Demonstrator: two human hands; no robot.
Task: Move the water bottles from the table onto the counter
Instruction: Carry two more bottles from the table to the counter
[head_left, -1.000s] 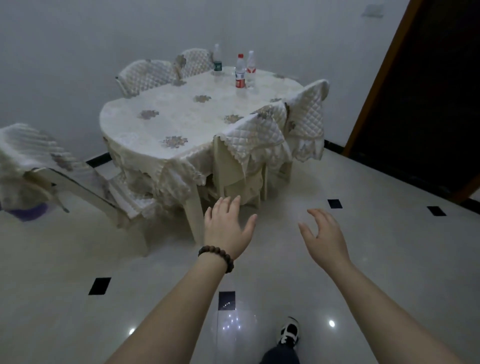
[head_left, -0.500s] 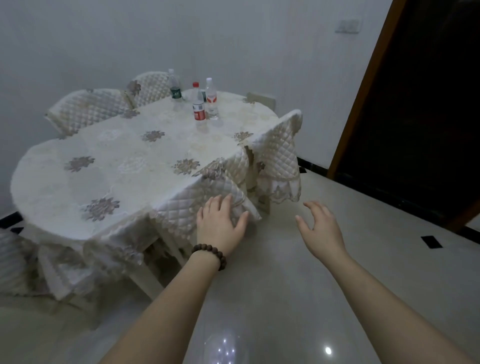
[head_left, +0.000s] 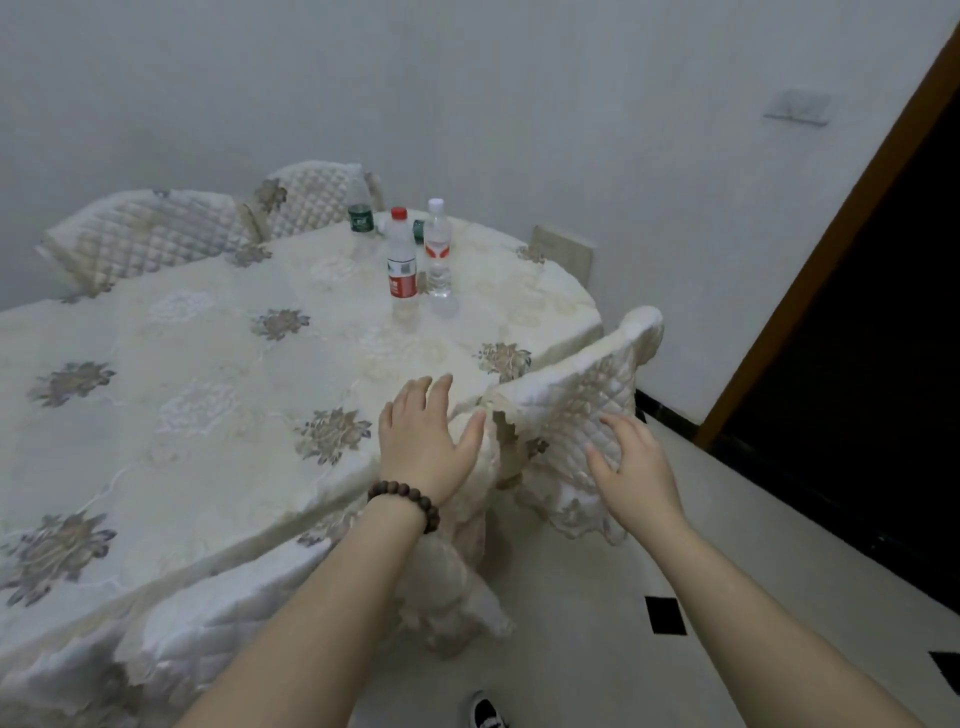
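Note:
Several clear water bottles stand upright at the far end of the table (head_left: 156, 395), which wears a cream flowered cloth. A red-capped, red-labelled bottle (head_left: 401, 260) is nearest, a white-capped bottle (head_left: 438, 249) stands just right of it, and a green-labelled bottle (head_left: 360, 221) is behind to the left. Another green label shows partly hidden between them. My left hand (head_left: 423, 441), with a bead bracelet at the wrist, hovers open over the table's near edge. My right hand (head_left: 631, 462) is open in front of a chair back, well short of the bottles. No counter is in view.
Quilted-cover chairs ring the table: one (head_left: 576, 410) at its right edge by my right hand, two at the far left (head_left: 150, 234), one low in front of me (head_left: 218, 639). A dark doorway (head_left: 857, 322) is on the right. Pale tiled floor lies below right.
I have walked up to the table; the bottles loom larger and closer. Both open hands have risen from over the floor to the table edge and the chair back.

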